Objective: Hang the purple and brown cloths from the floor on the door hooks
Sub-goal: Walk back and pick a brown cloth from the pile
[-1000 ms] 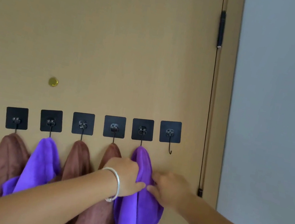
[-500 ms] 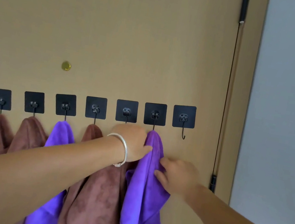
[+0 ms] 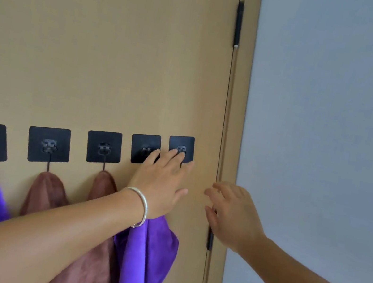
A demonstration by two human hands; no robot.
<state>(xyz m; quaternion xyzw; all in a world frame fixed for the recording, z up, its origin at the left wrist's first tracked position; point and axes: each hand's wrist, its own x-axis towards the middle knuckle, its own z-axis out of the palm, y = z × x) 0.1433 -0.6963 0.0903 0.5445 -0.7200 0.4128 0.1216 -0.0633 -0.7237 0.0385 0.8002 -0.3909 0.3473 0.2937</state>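
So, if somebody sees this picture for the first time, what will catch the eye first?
Probably the bright purple cloth hanging low in the middle, below the left hand, whose fingers reach the last black hook plate. Beside it, the right hand hovers open near the door edge.

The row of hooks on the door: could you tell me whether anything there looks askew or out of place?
Nothing stands out. The black hook pads sit in an even row, and the purple cloth and brown cloths hang straight. The left hand reaches to the rightmost hook pad, which shows no cloth below it; the right hand hovers empty.

Soft even daylight, slight motion blur
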